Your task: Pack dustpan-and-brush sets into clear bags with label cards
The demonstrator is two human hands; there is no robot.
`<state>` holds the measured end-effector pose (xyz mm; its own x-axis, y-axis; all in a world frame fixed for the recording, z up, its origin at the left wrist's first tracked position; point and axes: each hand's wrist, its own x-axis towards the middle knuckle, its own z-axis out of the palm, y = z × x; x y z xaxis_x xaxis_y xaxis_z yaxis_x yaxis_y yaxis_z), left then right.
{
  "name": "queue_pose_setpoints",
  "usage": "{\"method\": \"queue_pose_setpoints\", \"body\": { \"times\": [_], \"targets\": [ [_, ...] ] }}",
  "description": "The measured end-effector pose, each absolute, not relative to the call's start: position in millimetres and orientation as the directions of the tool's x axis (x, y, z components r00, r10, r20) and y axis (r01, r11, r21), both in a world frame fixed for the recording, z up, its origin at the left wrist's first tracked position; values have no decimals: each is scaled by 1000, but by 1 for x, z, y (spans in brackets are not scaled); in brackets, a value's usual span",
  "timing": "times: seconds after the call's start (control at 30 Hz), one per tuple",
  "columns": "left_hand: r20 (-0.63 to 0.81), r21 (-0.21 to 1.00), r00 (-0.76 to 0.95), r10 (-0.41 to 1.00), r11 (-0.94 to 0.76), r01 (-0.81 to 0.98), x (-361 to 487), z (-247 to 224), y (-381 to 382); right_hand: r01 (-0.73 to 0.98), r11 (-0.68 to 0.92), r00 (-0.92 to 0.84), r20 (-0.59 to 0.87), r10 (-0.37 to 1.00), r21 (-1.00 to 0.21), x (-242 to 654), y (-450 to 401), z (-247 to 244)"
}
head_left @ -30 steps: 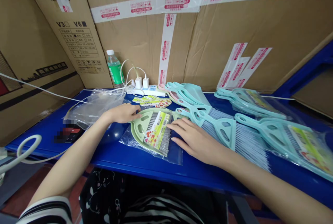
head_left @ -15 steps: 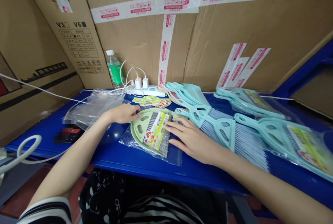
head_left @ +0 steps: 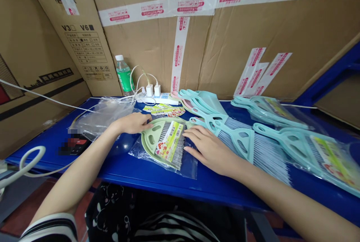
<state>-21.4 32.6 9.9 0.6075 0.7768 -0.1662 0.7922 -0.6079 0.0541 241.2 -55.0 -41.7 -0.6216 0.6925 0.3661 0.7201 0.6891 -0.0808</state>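
Note:
A light-green dustpan and brush set [head_left: 153,139] lies in a clear plastic bag on the blue table, with a yellow-green printed card [head_left: 170,142] over the brush. At the set's upper left edge is my left hand [head_left: 134,123], its fingers curled and closed on the bagged set; the fingertips are partly hidden. My right hand [head_left: 206,146] rests at the right side of the bag, fingers stretched and slightly apart, touching the plastic near the bristles. Loose turquoise brushes [head_left: 239,141] with grey bristles lie just beyond my right hand, beside a stack of turquoise dustpans [head_left: 210,99].
Bagged turquoise sets [head_left: 303,148] lie at the right. Behind are printed cards [head_left: 164,109], a power strip [head_left: 165,100] with white plugs and a green-labelled bottle [head_left: 124,77]. Clear bags [head_left: 104,116] lie at the left. A taped cardboard wall [head_left: 152,47] stands behind the table.
My right hand has slid a little to the right, off the card and bristles to the bag's right side. The left hand and the green set stay put.

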Motion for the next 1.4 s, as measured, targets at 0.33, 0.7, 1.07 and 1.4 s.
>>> {"method": "queue_pose_setpoints", "body": {
  "times": [0.33, 0.7, 1.07, 1.4],
  "targets": [
    [-199, 40, 580, 790, -585, 810, -19, 12, 31, 742, 667, -602, 375, 706, -65, 243, -53, -42],
    [-192, 26, 595, 780, -602, 798, -20, 12, 30, 686, 720, -685, 242, 687, -102, 238, -56, -46],
    [-192, 17, 592, 782, -601, 799, -20, 10, 31, 681, 725, -699, 206, 685, -101, 240, -56, -41],
    [-165, 73, 647, 745, -645, 761, -24, 10, 34, 706, 706, -657, 417, 628, 49, 259, -48, -29]
  ]
}}
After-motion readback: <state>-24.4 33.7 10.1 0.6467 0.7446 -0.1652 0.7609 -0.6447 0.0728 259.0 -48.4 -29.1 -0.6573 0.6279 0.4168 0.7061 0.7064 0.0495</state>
